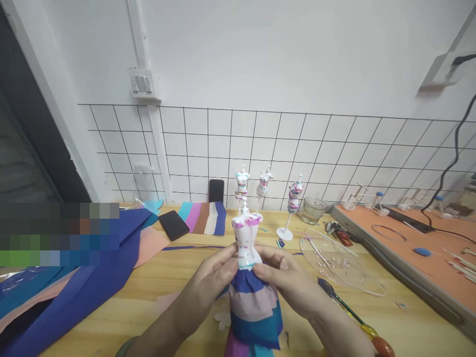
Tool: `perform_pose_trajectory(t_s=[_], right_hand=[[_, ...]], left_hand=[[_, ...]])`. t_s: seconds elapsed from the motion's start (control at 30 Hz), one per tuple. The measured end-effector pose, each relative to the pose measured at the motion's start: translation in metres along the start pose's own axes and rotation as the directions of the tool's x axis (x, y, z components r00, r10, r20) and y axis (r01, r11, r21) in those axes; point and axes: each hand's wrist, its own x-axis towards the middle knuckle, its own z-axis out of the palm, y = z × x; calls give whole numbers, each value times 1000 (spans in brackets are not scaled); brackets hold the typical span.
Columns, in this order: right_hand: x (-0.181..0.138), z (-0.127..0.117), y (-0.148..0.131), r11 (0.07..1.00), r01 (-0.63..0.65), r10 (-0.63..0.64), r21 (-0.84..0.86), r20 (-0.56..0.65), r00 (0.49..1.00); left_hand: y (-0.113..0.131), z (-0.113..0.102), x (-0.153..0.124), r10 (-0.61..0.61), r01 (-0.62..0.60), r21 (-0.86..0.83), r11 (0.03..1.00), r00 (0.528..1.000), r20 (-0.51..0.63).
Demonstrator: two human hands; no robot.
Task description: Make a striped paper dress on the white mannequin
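A white miniature dress form [246, 239] with pink and blue paint smears stands upright between my two hands. Around its lower part hangs a tiered skirt [255, 305] in blue, pale pink and teal. My left hand [210, 282] grips the form's left side at the waist, fingers behind and thumb in front. On the other side, my right hand [288, 277] is closed on the form, its thumb at the skirt's top edge. Below the skirt, strips of purple and turquoise fabric [247, 347] show. The form's base is hidden.
Three small painted dress forms [293, 198] stand at the back, near a glass jar [314, 210]. Folded fabric [85, 277] lies left, by a phone [173, 225] and striped cloth [204, 218]. On the right are a clear round plate [330, 260], scissors [344, 297] and an orange-topped board [394, 253].
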Motion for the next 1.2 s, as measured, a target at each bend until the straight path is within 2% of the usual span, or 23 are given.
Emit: perform_pose_trajectory(t_s=[0.1, 0.23, 0.37, 0.5, 0.57, 0.73, 0.83, 1.0, 1.1, 1.2], right_hand=[[0, -5, 4, 978, -100, 87, 186, 75, 993], [-1, -6, 9, 946, -171, 140, 275, 128, 982], [1, -3, 11, 971, -124, 95, 202, 146, 985], [3, -8, 10, 997, -1, -4, 78, 62, 998], [3, -11, 9, 999, 13, -14, 44, 28, 1000], [2, -6, 6, 998, 54, -55, 10, 83, 995], [3, -3, 5, 998, 59, -59, 1, 76, 995], [1, -9, 5, 998, -2, -2, -61, -61, 998], [2, -8, 5, 997, -15, 13, -75, -36, 999], [4, -4, 7, 999, -8, 9, -44, 24, 1000]], left_hand=[[-1, -1, 1, -78, 75, -74, 994, 996, -39], [-2, -2, 1, -104, 102, -98, 990, 995, -11], [0, -6, 1, -108, 105, -102, 989, 994, -24], [-1, -10, 2, -86, 82, -64, 995, 994, -71], [-1, -10, 3, -78, 75, -29, 997, 992, -99], [-2, -9, 4, -40, 43, 25, 999, 995, -93], [-2, -9, 5, -32, 39, 66, 997, 995, -95], [-9, -10, 8, 2, 39, 187, 982, 977, -214], [-16, -10, 9, 44, 58, 307, 950, 949, -313], [-20, -10, 10, 28, 95, 316, 944, 931, -364]])
